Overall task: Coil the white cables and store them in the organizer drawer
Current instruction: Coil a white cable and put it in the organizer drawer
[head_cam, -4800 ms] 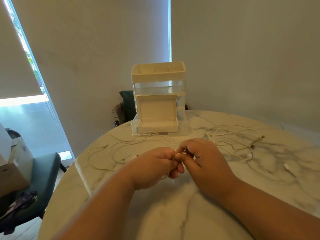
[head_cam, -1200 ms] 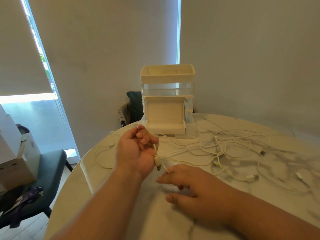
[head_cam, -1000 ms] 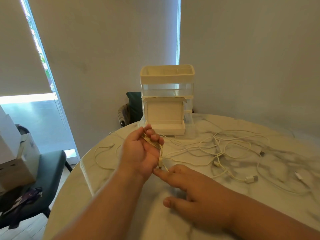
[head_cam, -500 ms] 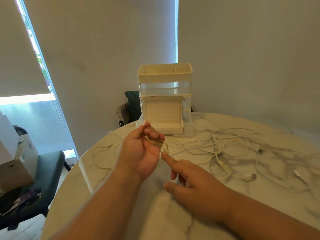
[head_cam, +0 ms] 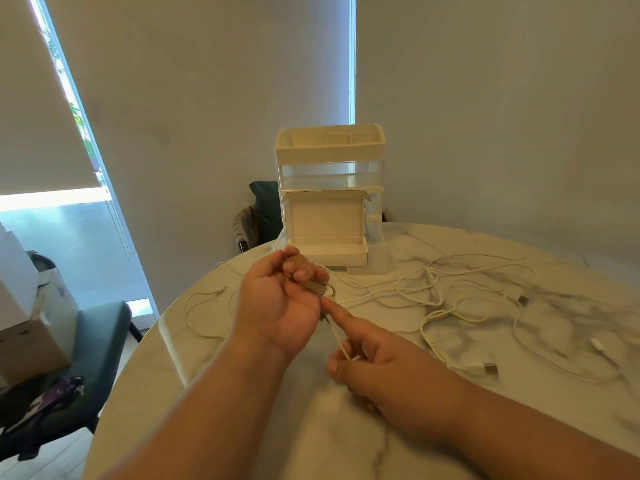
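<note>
My left hand (head_cam: 280,303) is raised palm-up over the marble table (head_cam: 346,438), its fingers curled round a small coil of white cable (head_cam: 317,288). A strand of that cable runs down to my right hand (head_cam: 374,358), which pinches it between thumb and fingers with the index finger stretched toward the coil. More white cables (head_cam: 450,306) lie tangled on the table to the right, with USB plugs (head_cam: 490,368) at their ends. The cream organizer (head_cam: 330,199) stands at the far edge, its bottom drawer (head_cam: 329,251) pulled open.
A thin white cable (head_cam: 204,306) loops on the table's left side. A dark green chair (head_cam: 100,341) and cardboard boxes (head_cam: 24,323) stand to the left of the table. Another chair (head_cam: 258,213) is behind the organizer. Walls close in behind.
My left hand has lifted with cable loops wound round its fingers. My right hand has moved from the table up to the strand and now pinches it below the coil.
</note>
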`<state>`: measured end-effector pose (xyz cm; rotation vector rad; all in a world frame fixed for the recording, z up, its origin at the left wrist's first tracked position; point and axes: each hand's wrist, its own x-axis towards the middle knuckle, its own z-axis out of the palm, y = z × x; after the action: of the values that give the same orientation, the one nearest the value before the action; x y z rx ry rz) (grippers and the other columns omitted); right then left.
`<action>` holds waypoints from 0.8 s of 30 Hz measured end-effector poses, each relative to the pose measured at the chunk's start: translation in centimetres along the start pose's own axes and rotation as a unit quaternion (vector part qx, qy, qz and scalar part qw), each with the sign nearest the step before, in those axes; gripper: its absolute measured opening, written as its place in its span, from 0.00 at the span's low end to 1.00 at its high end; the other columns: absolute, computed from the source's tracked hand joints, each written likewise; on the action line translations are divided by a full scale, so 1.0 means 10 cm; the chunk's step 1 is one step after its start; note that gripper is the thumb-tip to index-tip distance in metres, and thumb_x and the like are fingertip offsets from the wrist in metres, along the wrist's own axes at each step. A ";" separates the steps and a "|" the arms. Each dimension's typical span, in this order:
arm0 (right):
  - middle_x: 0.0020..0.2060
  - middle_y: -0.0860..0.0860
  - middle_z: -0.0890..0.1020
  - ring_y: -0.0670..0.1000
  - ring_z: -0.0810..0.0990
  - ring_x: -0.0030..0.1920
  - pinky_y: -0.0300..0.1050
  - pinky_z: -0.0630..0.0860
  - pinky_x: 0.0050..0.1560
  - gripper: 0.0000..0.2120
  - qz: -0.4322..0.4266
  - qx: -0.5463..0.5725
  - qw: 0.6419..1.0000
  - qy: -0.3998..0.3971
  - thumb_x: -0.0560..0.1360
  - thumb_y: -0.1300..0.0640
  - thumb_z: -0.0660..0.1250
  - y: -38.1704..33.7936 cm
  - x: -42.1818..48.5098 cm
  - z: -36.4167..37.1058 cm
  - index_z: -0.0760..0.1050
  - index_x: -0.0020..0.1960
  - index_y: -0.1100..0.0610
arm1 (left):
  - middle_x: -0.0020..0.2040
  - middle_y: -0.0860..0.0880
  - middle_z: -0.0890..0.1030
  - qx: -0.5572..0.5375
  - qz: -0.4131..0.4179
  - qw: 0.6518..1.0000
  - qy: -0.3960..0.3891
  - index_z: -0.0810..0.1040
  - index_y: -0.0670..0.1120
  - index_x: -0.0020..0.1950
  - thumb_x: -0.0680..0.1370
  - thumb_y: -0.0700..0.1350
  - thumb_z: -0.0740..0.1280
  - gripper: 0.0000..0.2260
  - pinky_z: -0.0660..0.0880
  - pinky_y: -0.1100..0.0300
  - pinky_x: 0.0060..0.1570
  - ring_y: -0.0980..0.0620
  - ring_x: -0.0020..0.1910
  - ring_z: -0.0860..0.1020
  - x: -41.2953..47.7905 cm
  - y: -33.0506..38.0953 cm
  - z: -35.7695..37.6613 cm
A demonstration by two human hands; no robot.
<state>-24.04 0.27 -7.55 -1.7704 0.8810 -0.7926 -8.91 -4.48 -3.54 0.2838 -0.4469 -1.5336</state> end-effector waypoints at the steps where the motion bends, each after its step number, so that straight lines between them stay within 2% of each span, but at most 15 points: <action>1: 0.42 0.52 0.77 0.43 0.72 0.33 0.41 0.71 0.39 0.35 -0.009 -0.039 0.999 -0.004 0.75 0.54 0.68 0.00 -0.01 0.00 0.58 0.70 0.24 | 0.28 0.52 0.65 -0.018 -0.006 1.000 -0.002 0.72 0.44 0.40 0.83 0.42 0.54 0.13 0.74 0.60 0.34 0.56 0.25 0.67 0.00 0.02 0.00; 3: 0.45 0.48 0.81 0.40 0.75 0.35 0.39 0.74 0.42 0.41 -0.005 -0.087 0.996 -0.018 0.76 0.53 0.69 -0.01 -0.01 0.01 0.47 0.74 0.26 | 0.29 0.53 0.66 -0.046 -0.015 0.999 -0.006 0.73 0.44 0.40 0.83 0.42 0.54 0.14 0.76 0.62 0.32 0.56 0.24 0.67 0.00 0.05 0.00; 5: 0.46 0.48 0.82 0.40 0.78 0.37 0.39 0.75 0.43 0.48 0.028 -0.098 0.995 -0.018 0.76 0.51 0.69 -0.02 -0.01 0.02 0.35 0.76 0.36 | 0.30 0.53 0.66 -0.069 -0.021 0.997 -0.004 0.73 0.44 0.41 0.83 0.42 0.55 0.13 0.76 0.63 0.32 0.56 0.24 0.67 0.00 0.09 0.01; 6: 0.45 0.48 0.83 0.41 0.78 0.38 0.40 0.75 0.43 0.49 0.042 -0.097 0.994 -0.016 0.76 0.50 0.69 -0.01 -0.01 0.00 0.32 0.77 0.38 | 0.30 0.53 0.66 -0.071 -0.022 0.997 -0.002 0.74 0.44 0.41 0.83 0.42 0.55 0.13 0.75 0.63 0.33 0.57 0.25 0.67 -0.01 0.10 0.01; 9: 0.39 0.48 0.80 0.42 0.76 0.37 0.47 0.75 0.46 0.46 0.035 -0.104 0.994 -0.026 0.76 0.49 0.68 -0.02 0.00 -0.04 0.37 0.77 0.36 | 0.30 0.53 0.66 -0.044 -0.021 0.999 0.004 0.73 0.44 0.41 0.83 0.42 0.55 0.13 0.73 0.62 0.37 0.57 0.25 0.67 -0.01 0.07 0.01; 13: 0.44 0.50 0.81 0.41 0.77 0.38 0.48 0.77 0.49 0.37 0.001 -0.170 0.984 -0.052 0.76 0.49 0.69 -0.04 -0.01 -0.04 0.51 0.75 0.32 | 0.29 0.53 0.66 -0.029 -0.031 0.999 0.017 0.72 0.45 0.40 0.83 0.41 0.54 0.13 0.69 0.61 0.42 0.56 0.25 0.67 0.02 0.00 -0.03; 16: 0.44 0.51 0.81 0.43 0.77 0.38 0.50 0.77 0.47 0.29 -0.018 -0.140 0.989 -0.039 0.73 0.46 0.69 0.01 0.03 -0.02 0.60 0.65 0.25 | 0.29 0.53 0.65 -0.028 -0.032 0.999 0.013 0.72 0.45 0.39 0.82 0.41 0.55 0.13 0.69 0.61 0.40 0.56 0.24 0.65 0.02 0.01 -0.05; 19: 0.39 0.50 0.78 0.46 0.74 0.35 0.49 0.73 0.41 0.23 -0.019 -0.081 0.996 -0.022 0.71 0.46 0.70 0.04 0.03 -0.02 0.66 0.62 0.32 | 0.29 0.54 0.64 -0.037 -0.036 0.999 0.004 0.71 0.46 0.37 0.81 0.41 0.56 0.13 0.71 0.61 0.34 0.57 0.24 0.64 0.02 0.03 -0.06; 21: 0.42 0.51 0.80 0.44 0.75 0.35 0.46 0.74 0.42 0.24 -0.025 -0.102 0.994 -0.040 0.73 0.49 0.70 0.02 0.01 -0.03 0.66 0.65 0.35 | 0.29 0.53 0.64 -0.054 -0.040 0.998 -0.001 0.72 0.45 0.38 0.81 0.42 0.56 0.13 0.72 0.61 0.33 0.57 0.24 0.64 0.02 0.04 -0.06; 22: 0.44 0.51 0.81 0.43 0.76 0.36 0.46 0.76 0.43 0.28 -0.026 -0.114 0.992 -0.048 0.74 0.49 0.70 0.01 0.00 -0.04 0.63 0.69 0.34 | 0.29 0.53 0.65 -0.060 -0.040 0.997 -0.002 0.72 0.45 0.38 0.81 0.42 0.56 0.12 0.72 0.61 0.34 0.57 0.24 0.65 0.02 0.04 -0.05; 24: 0.45 0.53 0.81 0.44 0.78 0.38 0.46 0.77 0.46 0.41 -0.019 -0.119 0.992 -0.045 0.75 0.49 0.70 0.00 -0.01 -0.04 0.47 0.75 0.29 | 0.29 0.53 0.65 -0.064 -0.033 0.997 0.000 0.72 0.44 0.39 0.81 0.41 0.56 0.12 0.72 0.61 0.36 0.57 0.25 0.65 0.01 0.04 -0.04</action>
<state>-24.40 0.16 -7.48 -2.0205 0.9132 -0.6475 -8.43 -4.58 -3.70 0.2012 -0.3410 -1.6193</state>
